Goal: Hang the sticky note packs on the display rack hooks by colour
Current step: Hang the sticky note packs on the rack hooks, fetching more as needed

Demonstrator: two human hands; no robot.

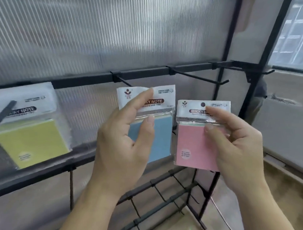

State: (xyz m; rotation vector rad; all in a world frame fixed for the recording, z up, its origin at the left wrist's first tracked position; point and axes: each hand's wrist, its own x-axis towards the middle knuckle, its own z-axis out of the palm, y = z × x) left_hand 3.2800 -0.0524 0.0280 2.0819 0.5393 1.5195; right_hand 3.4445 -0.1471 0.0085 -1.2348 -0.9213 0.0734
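- Left hand (pixel 125 138) pinches the blue pack (pixel 162 131) at its header, below the middle hook (pixel 123 82).
- Right hand (pixel 235 142) pinches the pink pack (pixel 190 144), upright; the empty hook (pixel 199 77) juts above it, nearer this hand.
- Yellow pack (pixel 30 137) hangs left.

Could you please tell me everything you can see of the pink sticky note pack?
The pink pack is a clear plastic sleeve with a white header card bearing a dark label and a round hanging hole. Inside is a pink pad, with paler sheets showing at its top edge. It hangs on no hook: the right hand pinches it, thumb in front, slightly tilted, beside the blue pack.
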